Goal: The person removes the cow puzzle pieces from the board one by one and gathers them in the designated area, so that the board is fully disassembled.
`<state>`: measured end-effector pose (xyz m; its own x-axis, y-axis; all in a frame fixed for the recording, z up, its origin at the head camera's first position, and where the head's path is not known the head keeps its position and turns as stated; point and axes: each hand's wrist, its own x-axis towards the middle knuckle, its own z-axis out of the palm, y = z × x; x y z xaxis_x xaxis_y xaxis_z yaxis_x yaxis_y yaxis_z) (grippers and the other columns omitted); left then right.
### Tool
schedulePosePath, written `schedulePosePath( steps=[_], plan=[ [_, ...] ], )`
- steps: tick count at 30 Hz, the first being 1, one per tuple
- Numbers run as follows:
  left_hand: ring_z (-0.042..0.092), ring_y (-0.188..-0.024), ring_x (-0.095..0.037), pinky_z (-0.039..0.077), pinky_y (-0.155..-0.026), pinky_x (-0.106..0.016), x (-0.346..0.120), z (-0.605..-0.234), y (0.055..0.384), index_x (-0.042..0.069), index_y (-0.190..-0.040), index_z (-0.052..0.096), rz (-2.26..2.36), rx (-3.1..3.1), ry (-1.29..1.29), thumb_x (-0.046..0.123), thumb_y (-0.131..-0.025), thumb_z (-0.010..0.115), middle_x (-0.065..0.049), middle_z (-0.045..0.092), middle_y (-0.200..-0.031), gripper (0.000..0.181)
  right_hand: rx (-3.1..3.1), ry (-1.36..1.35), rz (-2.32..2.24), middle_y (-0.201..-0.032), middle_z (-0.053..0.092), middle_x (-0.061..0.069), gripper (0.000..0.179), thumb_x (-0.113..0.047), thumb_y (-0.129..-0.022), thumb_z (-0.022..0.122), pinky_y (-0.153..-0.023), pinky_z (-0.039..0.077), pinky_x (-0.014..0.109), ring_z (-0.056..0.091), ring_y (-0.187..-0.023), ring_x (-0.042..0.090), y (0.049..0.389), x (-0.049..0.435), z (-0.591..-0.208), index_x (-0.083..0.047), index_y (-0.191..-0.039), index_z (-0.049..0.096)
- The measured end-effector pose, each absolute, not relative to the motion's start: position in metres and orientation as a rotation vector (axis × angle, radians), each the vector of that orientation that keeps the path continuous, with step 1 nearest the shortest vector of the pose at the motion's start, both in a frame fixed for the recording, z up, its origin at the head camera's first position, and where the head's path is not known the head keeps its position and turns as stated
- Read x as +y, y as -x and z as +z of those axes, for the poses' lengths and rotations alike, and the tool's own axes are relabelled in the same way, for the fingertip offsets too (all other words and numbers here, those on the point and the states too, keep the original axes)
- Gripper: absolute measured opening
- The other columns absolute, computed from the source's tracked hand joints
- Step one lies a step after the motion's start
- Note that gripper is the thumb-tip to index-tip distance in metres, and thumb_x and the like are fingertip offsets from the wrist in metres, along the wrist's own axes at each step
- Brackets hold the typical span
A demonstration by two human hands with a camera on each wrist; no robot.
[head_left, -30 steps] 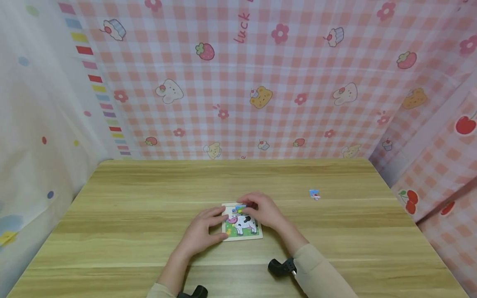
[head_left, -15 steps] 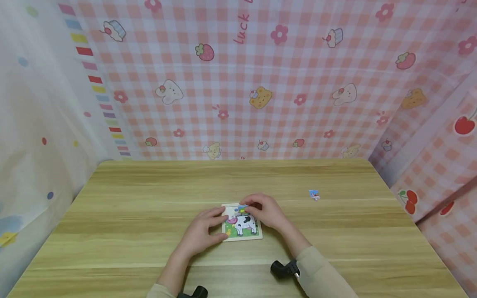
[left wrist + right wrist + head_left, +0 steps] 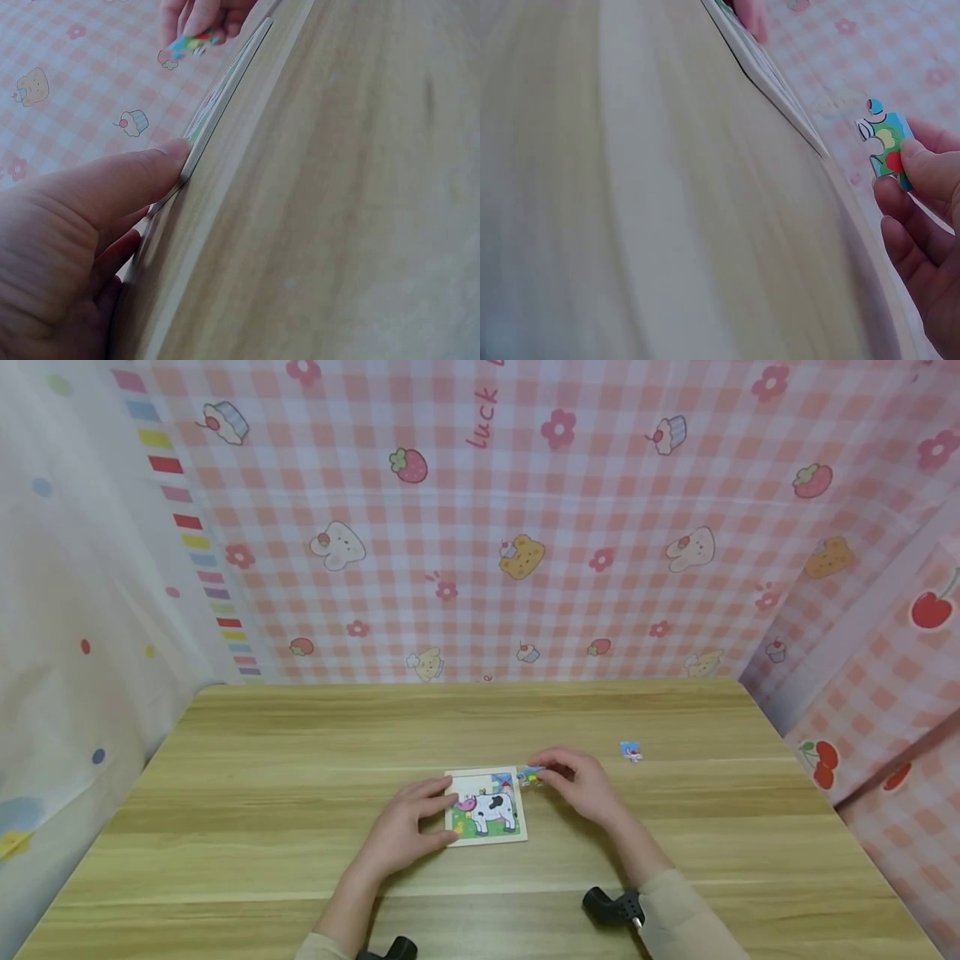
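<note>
Right hand [image 3: 585, 783]: fingers pinch a puzzle piece [image 3: 889, 140]. We note the cow board [image 3: 467, 784] just left of them; left hand's [image 3: 405, 824] fingers, spread, touch its opposite edge.

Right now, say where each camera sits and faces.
On the head: looks forward and down at the cow puzzle; left hand, right hand, sleeves show.
On the left wrist: looks across the tabletop; left hand near, right hand beyond.
On the right wrist: looks at the pinched piece; right hand near, left hand partly.
Both wrist views share the piece.
</note>
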<state>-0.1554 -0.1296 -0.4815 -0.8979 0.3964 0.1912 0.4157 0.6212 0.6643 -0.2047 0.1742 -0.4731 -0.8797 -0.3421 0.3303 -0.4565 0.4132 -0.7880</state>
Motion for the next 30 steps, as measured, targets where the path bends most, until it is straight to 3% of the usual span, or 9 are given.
schedulePosePath(
  steps=[15,22,30],
  plan=[
    [0.040,-0.138,-0.034,0.027,-0.113,-0.055,-0.129,-0.481,0.154,0.007,-0.126,0.068,-1.160,-2.812,0.703,0.023,-0.078,0.085,-0.008,0.051,-0.146,0.053,-2.403,-0.570,1.454,-0.097,0.069,0.015,0.016,0.007,-0.091,0.065,-0.072,0.048,0.014,0.059,-0.086,0.004,0.192,0.253,-0.475,0.001,-0.103,0.072],
    [0.040,-0.138,-0.034,0.028,-0.113,-0.055,-0.130,-0.481,0.155,0.007,-0.126,0.068,-1.152,-2.810,0.709,0.023,-0.079,0.084,-0.008,0.051,-0.146,0.053,-2.409,-0.459,1.394,-0.102,0.066,0.020,0.018,0.011,-0.092,0.061,-0.069,0.048,0.013,0.057,-0.084,0.001,0.188,0.282,-0.474,0.003,-0.105,0.070],
    [0.040,-0.138,-0.034,0.027,-0.114,-0.054,-0.129,-0.481,0.155,0.008,-0.127,0.068,-1.136,-2.814,0.710,0.024,-0.079,0.084,-0.007,0.051,-0.146,0.053,-2.408,-0.377,1.272,-0.104,0.067,0.026,0.017,0.014,-0.092,0.059,-0.078,0.043,0.006,0.054,-0.093,-0.007,0.186,0.303,-0.471,0.008,-0.104,0.069]
  ],
)
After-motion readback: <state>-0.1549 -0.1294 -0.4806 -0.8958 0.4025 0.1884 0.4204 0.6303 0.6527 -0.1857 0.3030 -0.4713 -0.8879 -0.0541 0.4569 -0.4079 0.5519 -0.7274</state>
